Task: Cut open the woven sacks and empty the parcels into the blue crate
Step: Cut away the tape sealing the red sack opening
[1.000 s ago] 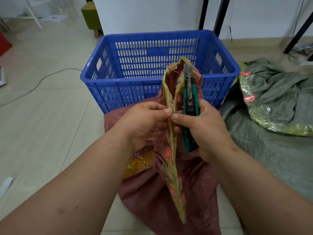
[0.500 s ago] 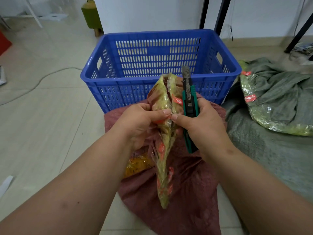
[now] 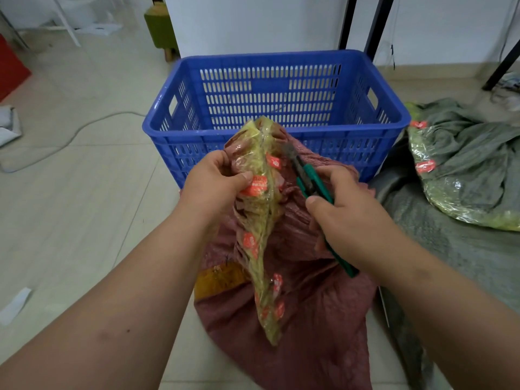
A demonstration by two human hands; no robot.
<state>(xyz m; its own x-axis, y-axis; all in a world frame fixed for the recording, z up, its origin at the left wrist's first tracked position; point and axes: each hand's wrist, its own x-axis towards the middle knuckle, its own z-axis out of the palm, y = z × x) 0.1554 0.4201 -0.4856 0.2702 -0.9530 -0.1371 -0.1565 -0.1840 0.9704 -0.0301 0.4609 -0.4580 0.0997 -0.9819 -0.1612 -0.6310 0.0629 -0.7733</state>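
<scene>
A maroon woven sack (image 3: 306,313) lies on the floor in front of the blue crate (image 3: 275,130). Its top is wrapped in a strip of yellow tape with red labels (image 3: 261,220), which hangs down over the sack. My left hand (image 3: 216,184) pinches that taped strip near its top. My right hand (image 3: 346,212) grips a green utility knife (image 3: 315,184), its dark blade pointing up-left at the taped top. A yellow parcel (image 3: 216,277) shows through a gap at the sack's left side. I see nothing inside the crate.
Grey-green woven sacks (image 3: 472,164) with yellow tape lie on the floor to the right. A grey cable (image 3: 70,136) runs across the tiles at left. Black table legs (image 3: 377,23) stand behind the crate, with a green stool (image 3: 160,26) further back.
The taped strip has dropped lower and turned its flat side up. My right hand has let go of the strip and tilted the knife, blade now leaning left toward the tape.
</scene>
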